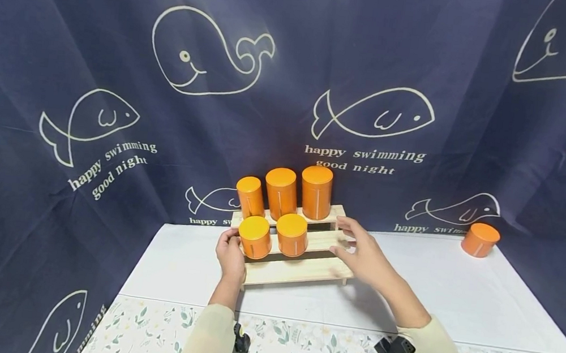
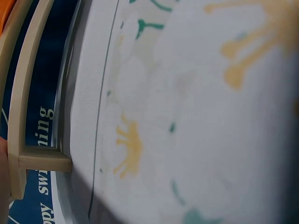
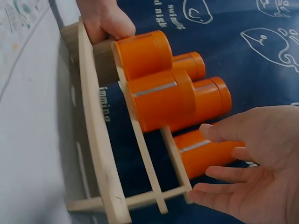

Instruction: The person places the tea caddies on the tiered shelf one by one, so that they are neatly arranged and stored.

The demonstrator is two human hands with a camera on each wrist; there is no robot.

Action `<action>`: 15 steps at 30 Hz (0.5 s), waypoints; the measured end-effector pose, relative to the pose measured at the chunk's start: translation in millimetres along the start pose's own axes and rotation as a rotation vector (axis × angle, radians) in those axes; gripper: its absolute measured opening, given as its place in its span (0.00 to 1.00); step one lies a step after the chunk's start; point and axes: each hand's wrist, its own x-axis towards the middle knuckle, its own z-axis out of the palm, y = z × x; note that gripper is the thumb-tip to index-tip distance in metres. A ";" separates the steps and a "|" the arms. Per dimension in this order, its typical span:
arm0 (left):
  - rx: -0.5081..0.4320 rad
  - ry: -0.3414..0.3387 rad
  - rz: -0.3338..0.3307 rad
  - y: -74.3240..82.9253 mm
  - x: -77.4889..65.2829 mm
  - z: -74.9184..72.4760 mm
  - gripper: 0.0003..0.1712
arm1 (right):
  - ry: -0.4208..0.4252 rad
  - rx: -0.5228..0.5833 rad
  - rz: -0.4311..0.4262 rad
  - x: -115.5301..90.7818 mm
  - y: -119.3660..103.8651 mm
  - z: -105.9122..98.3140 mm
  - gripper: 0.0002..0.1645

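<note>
A three-tier wooden rack (image 1: 299, 270) stands on the white table. Three taller orange canisters, the rightmost canister (image 1: 316, 194) among them, are lined up on its top tier. On the middle tier sit two short orange canisters, a left one (image 1: 255, 239) and a right one (image 1: 292, 236). My left hand (image 1: 231, 255) grips the rack's left end, close beside the left short canister. At the other end, my right hand (image 1: 364, 256) has its fingers and thumb spread around the middle tier's right end, holding nothing. In the right wrist view its fingertips overlap the rack's end and a tall canister (image 3: 205, 149).
Another short orange canister (image 1: 480, 240) stands far right on the table, near the back curtain. Dark blue curtain (image 1: 294, 58) with whale and fish drawings hangs behind and at both sides. A floral mat (image 1: 308, 341) covers the table's front.
</note>
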 end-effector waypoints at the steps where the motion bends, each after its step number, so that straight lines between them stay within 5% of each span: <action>1: 0.001 -0.001 -0.001 -0.5 0.1 -0.2 0.13 | 0.011 -0.007 0.001 -0.1 1.1 -3.1 0.41; 15: 0.015 0.004 -0.011 -0.5 1.2 -0.8 0.15 | 0.210 -0.072 0.018 0.7 16.6 -46.3 0.28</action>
